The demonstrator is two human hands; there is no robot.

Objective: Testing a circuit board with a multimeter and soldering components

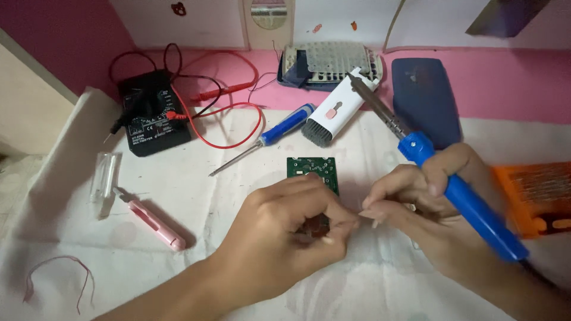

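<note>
Both hands point(279, 229) point(416, 199) low, fingertips pinched together, nearly touching.

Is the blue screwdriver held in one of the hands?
No, the blue screwdriver lies alone on the white cloth; the right hand holds a blue soldering iron.

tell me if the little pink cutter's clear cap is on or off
Off. The clear cap lies by itself on the white cloth, beside the pink cutter, whose tip is bare.
</note>
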